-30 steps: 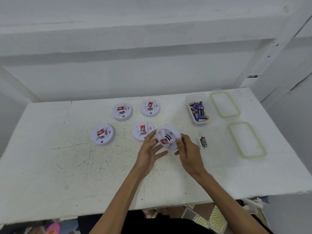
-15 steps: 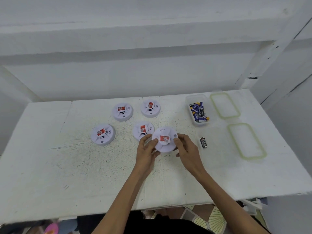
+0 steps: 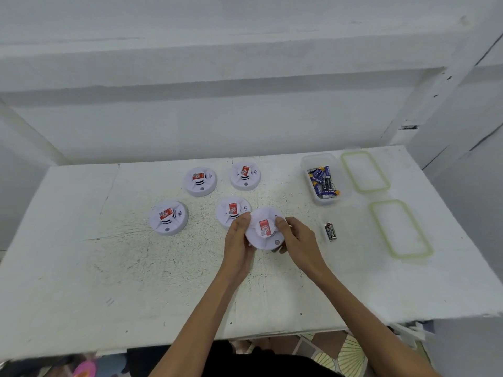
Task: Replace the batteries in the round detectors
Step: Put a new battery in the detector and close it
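Note:
A round white detector point(image 3: 265, 229) with a red label on top sits flat on the white table point(image 3: 109, 268), face up. My left hand point(image 3: 238, 240) grips its left rim and my right hand point(image 3: 298, 240) grips its right rim. Several other white detectors with red labels lie to the left and behind: one point(image 3: 232, 210) touching my left fingers, one point(image 3: 168, 217) at the left, one point(image 3: 201, 180) and one point(image 3: 245, 175) farther back. A single black battery point(image 3: 330, 231) lies on the table right of my right hand.
A clear plastic tub point(image 3: 307, 161) with several blue and black batteries stands at the back right. Two clear lids with green seals, the far lid point(image 3: 364, 171) and the near lid point(image 3: 400, 228), lie at the right. A white wall rises behind the table.
The held detector has gone from tilted in the air to flat, label up, and slightly nearer me. Both hands stayed on its rim.

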Demonstrator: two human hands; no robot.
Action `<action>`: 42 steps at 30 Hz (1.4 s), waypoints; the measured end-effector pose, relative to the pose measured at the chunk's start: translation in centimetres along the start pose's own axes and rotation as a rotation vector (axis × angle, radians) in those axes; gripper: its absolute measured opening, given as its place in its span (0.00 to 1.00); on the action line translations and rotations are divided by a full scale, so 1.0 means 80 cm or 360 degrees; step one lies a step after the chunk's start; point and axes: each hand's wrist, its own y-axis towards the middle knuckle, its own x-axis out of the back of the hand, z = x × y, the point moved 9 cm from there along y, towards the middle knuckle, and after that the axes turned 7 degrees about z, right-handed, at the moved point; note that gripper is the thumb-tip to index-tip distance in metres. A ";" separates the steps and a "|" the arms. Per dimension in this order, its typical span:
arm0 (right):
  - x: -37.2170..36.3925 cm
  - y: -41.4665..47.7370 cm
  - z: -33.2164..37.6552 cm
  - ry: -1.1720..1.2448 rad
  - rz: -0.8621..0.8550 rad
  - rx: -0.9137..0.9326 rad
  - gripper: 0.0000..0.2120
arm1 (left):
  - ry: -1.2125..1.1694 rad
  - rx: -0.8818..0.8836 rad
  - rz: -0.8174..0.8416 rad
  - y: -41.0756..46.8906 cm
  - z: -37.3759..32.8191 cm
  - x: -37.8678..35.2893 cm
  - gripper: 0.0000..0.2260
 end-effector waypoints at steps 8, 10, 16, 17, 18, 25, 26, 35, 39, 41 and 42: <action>0.000 0.017 -0.033 0.0322 -0.0142 -0.0220 0.20 | 0.0216 0.0022 0.0217 -0.011 0.021 -0.011 0.35; -0.005 0.021 -0.043 0.0350 -0.0118 -0.0319 0.25 | 0.0343 0.0033 0.0239 -0.010 0.023 -0.008 0.34; 0.012 0.023 -0.039 -0.0003 -0.0183 -0.0334 0.32 | 0.0675 0.0113 0.0297 0.001 0.026 -0.010 0.31; 0.014 0.027 -0.040 -0.0025 -0.0178 -0.0308 0.31 | 0.0706 0.0111 0.0323 0.004 0.025 -0.014 0.31; 0.015 0.031 -0.041 -0.0040 -0.0162 -0.0286 0.31 | 0.0740 0.0117 0.0346 0.007 0.024 -0.019 0.32; 0.010 0.048 -0.046 -0.0180 -0.0034 -0.0209 0.32 | 0.0876 0.0081 0.0380 0.027 0.028 -0.014 0.34; 0.009 0.048 -0.046 -0.0177 -0.0010 -0.0205 0.32 | 0.0877 0.0079 0.0377 0.028 0.029 -0.012 0.35; 0.008 0.051 -0.052 -0.0214 0.0043 -0.0138 0.31 | 0.0708 0.0074 0.0368 0.034 0.038 -0.022 0.38; 0.008 0.051 -0.058 -0.0243 0.0000 -0.0130 0.30 | 0.0699 0.0113 0.0392 0.034 0.046 -0.020 0.35; 0.006 0.051 -0.060 -0.0255 -0.0005 -0.0119 0.30 | 0.0718 0.0111 0.0416 0.035 0.047 -0.019 0.34; 0.006 0.051 -0.060 -0.0252 -0.0001 -0.0112 0.30 | 0.0723 0.0109 0.0417 0.035 0.047 -0.018 0.34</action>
